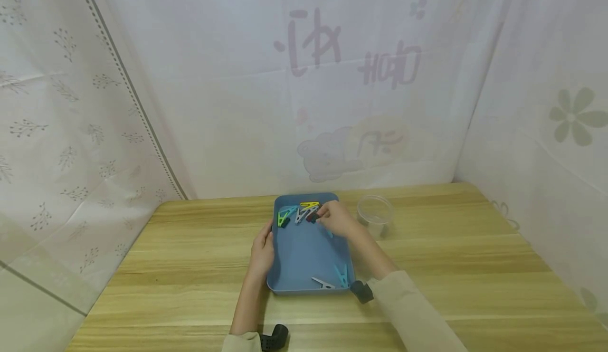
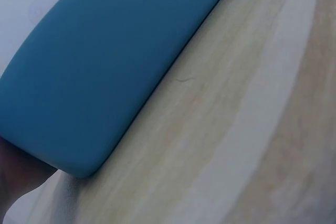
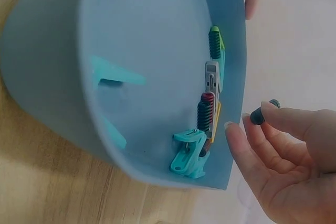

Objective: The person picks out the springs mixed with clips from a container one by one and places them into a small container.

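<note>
left hand (image 1: pixel 261 250) spread along the tray's (image 1: pixel 304 254) left edge, right hand (image 1: pixel 336 219) with its grip pinching a small dark piece (image 3: pixel 257 116) near the far edge, clips (image 3: pixel 186 161) bunched just inside, bench (image 1: pixel 475 267) wide on both sides

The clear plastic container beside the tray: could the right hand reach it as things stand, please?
Likely yes: the clear plastic container stands just right of the right hand, with only the rim of the tray between. That hand pinches a small dark piece, though, so it may need freeing first.
</note>
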A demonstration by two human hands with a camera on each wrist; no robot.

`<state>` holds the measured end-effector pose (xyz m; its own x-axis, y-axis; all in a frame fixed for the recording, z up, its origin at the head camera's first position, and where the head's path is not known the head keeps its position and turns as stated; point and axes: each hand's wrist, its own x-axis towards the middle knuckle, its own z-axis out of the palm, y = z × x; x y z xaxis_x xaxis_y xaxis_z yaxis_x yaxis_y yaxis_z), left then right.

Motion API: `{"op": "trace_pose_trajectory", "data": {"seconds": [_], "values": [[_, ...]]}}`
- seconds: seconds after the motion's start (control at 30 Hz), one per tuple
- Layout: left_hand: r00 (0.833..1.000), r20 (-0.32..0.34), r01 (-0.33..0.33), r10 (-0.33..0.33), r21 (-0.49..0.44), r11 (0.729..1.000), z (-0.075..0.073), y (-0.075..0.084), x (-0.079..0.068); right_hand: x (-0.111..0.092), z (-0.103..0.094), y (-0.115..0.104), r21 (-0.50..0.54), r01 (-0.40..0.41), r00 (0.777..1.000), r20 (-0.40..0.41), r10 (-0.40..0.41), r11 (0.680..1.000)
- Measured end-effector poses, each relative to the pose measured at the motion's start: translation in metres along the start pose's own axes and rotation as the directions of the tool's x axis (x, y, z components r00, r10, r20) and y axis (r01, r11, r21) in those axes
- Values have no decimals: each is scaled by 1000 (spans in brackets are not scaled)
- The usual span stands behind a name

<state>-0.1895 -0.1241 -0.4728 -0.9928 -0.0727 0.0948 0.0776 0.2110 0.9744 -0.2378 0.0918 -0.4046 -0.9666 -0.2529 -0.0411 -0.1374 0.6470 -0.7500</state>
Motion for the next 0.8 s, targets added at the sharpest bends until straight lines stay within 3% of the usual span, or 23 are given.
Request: {"op": "trace_pose_trajectory", "data": {"seconds": [0.37,0.8], "values": [[1000,-9,9,-9,-5,1000,0,0,0,-11,0,-5,-5,-6,1000,-18,6,1000],[1000,-11,16,-16,0,1000,0,-2,1,-18,4,-4,-1,41,997,-72,-41,999]]}}
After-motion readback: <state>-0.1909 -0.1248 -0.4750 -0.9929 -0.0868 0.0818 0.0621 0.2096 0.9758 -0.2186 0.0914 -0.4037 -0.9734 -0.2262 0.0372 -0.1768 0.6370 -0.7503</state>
